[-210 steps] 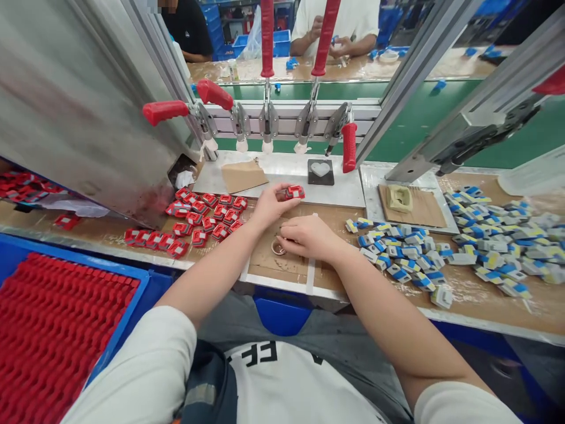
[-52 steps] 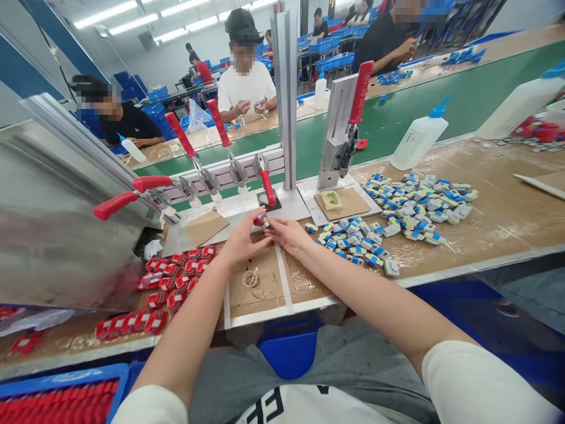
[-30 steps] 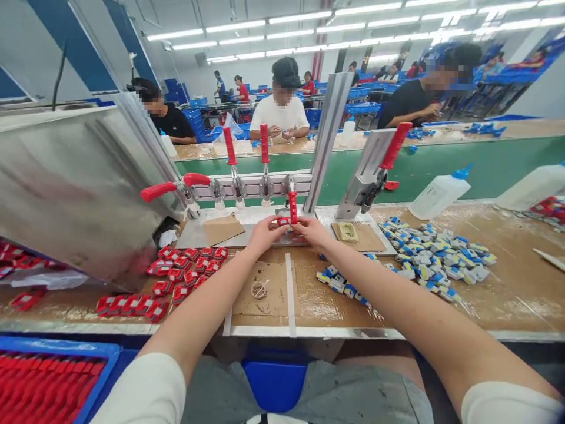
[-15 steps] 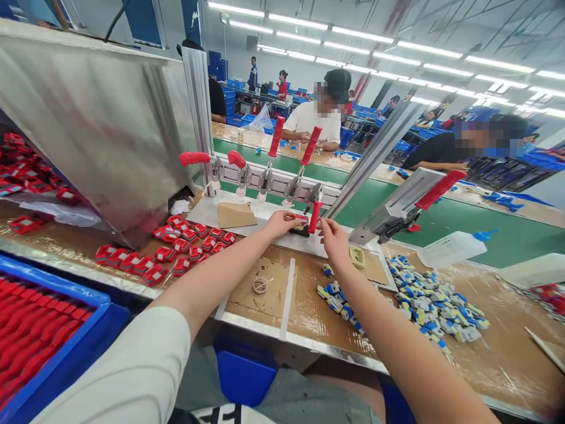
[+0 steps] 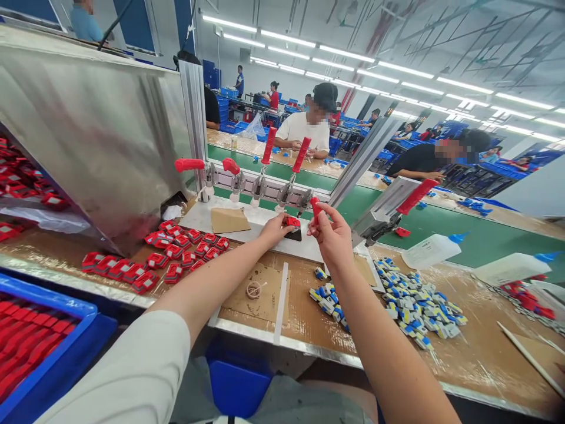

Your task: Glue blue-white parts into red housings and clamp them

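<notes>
At the base of the clamp row, my left hand (image 5: 276, 228) has its fingers closed on a small red part (image 5: 292, 222), which sits over a dark block (image 5: 295, 234) on the white base plate (image 5: 260, 227). My right hand (image 5: 329, 227) is just right of it, its fingers closed around the red handle (image 5: 315, 207) of the rightmost clamp in the row. Other clamps with red handles (image 5: 268, 146) stand to the left along a metal rail. A piece of cardboard (image 5: 229, 220) lies on the plate left of my left hand.
Red parts (image 5: 174, 250) lie at the left, beside a metal chute (image 5: 106, 135) and a blue crate (image 5: 88, 309). Blue and white parts (image 5: 419, 303) are heaped right, near another clamp (image 5: 384, 215) and white bottles (image 5: 432, 250). People sit across the green belt (image 5: 450, 221).
My right hand has shifted its hold higher on the rightmost handle, which now tilts. My left hand stays low at the block, the red part now more visible. The view has turned slightly.
</notes>
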The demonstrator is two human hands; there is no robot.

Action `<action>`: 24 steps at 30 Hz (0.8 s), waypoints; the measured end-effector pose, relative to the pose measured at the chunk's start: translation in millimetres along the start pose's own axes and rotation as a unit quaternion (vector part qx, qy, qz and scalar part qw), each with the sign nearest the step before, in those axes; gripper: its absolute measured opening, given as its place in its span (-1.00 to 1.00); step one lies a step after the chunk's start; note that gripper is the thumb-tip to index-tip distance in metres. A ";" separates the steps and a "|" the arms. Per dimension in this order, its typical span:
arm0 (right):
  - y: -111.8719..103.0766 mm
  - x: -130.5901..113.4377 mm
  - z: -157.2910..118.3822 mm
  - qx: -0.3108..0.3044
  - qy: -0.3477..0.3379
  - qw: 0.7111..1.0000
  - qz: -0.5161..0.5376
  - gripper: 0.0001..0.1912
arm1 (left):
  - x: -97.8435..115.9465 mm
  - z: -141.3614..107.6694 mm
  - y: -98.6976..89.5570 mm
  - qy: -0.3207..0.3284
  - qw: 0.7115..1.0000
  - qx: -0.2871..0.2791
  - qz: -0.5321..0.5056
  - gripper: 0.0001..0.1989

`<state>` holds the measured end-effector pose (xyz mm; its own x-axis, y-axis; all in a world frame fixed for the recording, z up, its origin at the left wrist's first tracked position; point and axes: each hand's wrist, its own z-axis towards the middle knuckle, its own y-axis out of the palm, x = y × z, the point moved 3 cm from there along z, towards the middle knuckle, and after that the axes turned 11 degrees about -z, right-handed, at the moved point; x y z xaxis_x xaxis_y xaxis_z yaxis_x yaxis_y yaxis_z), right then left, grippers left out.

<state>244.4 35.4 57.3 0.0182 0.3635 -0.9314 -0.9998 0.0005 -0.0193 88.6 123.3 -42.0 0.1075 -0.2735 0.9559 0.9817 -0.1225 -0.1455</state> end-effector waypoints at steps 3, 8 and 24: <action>1.8 -7.0 5.8 0.017 0.014 0.999 0.027 -0.43 | -1.3 5.1 4.0 0.002 1.000 -0.007 0.019 -0.64; 3.1 -18.7 14.7 0.008 0.037 0.996 0.077 -0.42 | -4.3 13.7 9.7 0.004 0.999 -0.013 0.043 -0.64; 8.7 -23.9 10.2 -0.156 0.106 0.982 0.021 -0.80 | -14.6 25.4 12.8 0.005 0.999 -0.020 0.041 -0.59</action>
<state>235.2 36.3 83.1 0.0110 0.1551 -0.9878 -0.9496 -0.3078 -0.0589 103.6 149.9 -51.3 0.1851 -0.2944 0.9376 0.9627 -0.1373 -0.2332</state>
